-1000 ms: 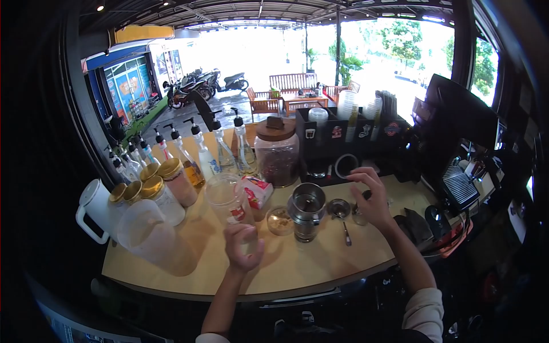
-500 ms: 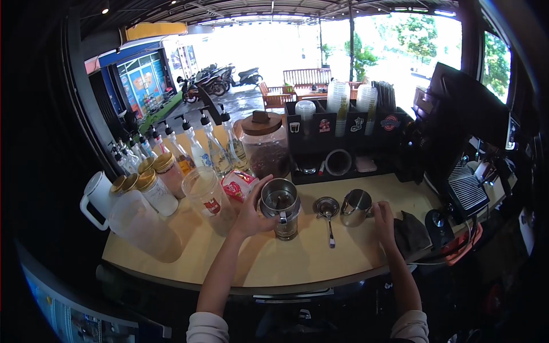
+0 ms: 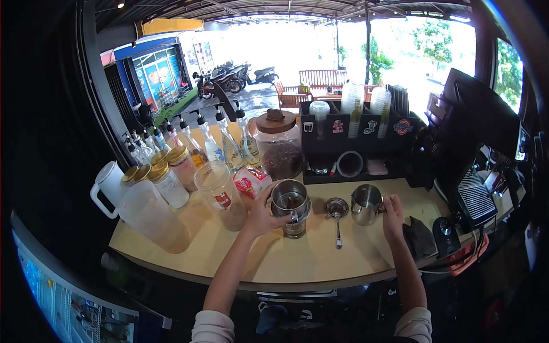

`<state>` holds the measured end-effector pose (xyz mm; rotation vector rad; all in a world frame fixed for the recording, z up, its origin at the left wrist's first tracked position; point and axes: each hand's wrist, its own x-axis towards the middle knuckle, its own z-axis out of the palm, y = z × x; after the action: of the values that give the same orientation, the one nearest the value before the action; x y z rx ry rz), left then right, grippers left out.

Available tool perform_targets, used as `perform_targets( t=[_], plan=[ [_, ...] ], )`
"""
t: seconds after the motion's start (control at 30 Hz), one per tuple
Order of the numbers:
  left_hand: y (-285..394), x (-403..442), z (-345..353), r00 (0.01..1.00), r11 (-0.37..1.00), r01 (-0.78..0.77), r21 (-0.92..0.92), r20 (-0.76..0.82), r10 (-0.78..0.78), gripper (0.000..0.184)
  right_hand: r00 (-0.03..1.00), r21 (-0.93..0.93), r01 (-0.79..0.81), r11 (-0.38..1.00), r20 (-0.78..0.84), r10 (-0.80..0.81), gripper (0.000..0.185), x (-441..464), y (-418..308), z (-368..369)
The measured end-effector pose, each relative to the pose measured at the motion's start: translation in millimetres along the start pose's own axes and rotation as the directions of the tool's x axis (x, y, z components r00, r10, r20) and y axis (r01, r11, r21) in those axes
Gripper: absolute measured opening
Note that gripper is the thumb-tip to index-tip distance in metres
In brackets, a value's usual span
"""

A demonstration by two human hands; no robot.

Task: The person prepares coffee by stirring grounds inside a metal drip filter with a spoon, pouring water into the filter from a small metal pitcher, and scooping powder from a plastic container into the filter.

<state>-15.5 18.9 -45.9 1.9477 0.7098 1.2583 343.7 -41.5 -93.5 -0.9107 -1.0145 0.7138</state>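
My left hand (image 3: 264, 216) is wrapped round the left side of a metal drip filter (image 3: 290, 197), which sits on top of a glass (image 3: 295, 230). Dark bits lie in the filter's bottom. The fingers of my right hand (image 3: 393, 216) are closed on the handle of a steel pitcher (image 3: 365, 207), upright on the counter. Between the two vessels lies a small round strainer (image 3: 336, 207), with a spoon (image 3: 338, 234) pointing toward me. A red and white packet (image 3: 250, 181) is just behind my left hand, beside a tall clear plastic jar (image 3: 222, 197).
On the wooden counter (image 3: 251, 268) at left are a white jug (image 3: 107, 186), a translucent pitcher (image 3: 150, 214), gold-lidded jars and pump bottles. Behind stand a large wooden-lidded jar (image 3: 278, 151) and a black cup rack (image 3: 366, 143). A dark cloth (image 3: 420, 237) and machine (image 3: 470, 197) are at right.
My left hand has come from beside the plastic jar onto the filter. My right hand has lowered from the air and closed on the pitcher's handle. The camera view has shifted.
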Motion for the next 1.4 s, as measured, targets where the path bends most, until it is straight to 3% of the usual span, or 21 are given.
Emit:
perform_targets(
  t=[0.17, 0.53, 0.63, 0.7, 0.8, 1.2, 1.4],
  plan=[
    [-0.2, -2.2, 3.9, 1.000, 1.000, 0.004, 0.013, -0.017, -0.003, 0.085, 0.992, 0.000, 0.029, 1.000, 0.125, -0.029, 0.016, 17.2, -62.7, 51.3],
    [-15.4, -2.6, 4.6, 0.999, 0.999, 0.028, -0.031, -0.040, -0.029, 0.083, 0.926, 0.017, 0.029, 0.999, 0.377, -0.033, 0.021, 45.7, -113.1, 125.3],
    [-22.6, -2.9, 8.5, 0.999, 0.998, 0.010, -0.062, -0.037, -0.012, 0.081, 0.916, -0.028, 0.037, 0.999, 0.401, -0.023, 0.021, 52.2, -116.6, 136.9],
    [-27.1, -2.7, 15.0, 0.992, 0.971, -0.084, -0.224, -0.109, 0.061, 0.077, 0.915, -0.048, 0.018, 0.999, 0.404, 0.003, 0.022, 54.8, -118.1, 144.6],
    [-34.0, -2.9, 21.9, 0.974, 0.962, -0.168, -0.214, -0.185, 0.129, 0.074, 0.903, -0.086, 0.037, 0.996, 0.430, 0.004, 0.023, 62.4, -114.8, 152.5],
    [-32.1, -9.5, 23.8, 0.989, 0.927, -0.096, -0.364, -0.141, 0.047, 0.074, 0.862, -0.212, 0.156, 0.965, 0.506, -0.028, 0.026, 71.9, -116.5, 173.5],
    [-31.2, -8.2, 23.2, 0.987, 0.934, -0.121, -0.337, -0.143, 0.076, 0.074, 0.851, -0.260, 0.184, 0.948, 0.525, -0.021, 0.025, 71.8, -122.5, 177.0]
  ],
)
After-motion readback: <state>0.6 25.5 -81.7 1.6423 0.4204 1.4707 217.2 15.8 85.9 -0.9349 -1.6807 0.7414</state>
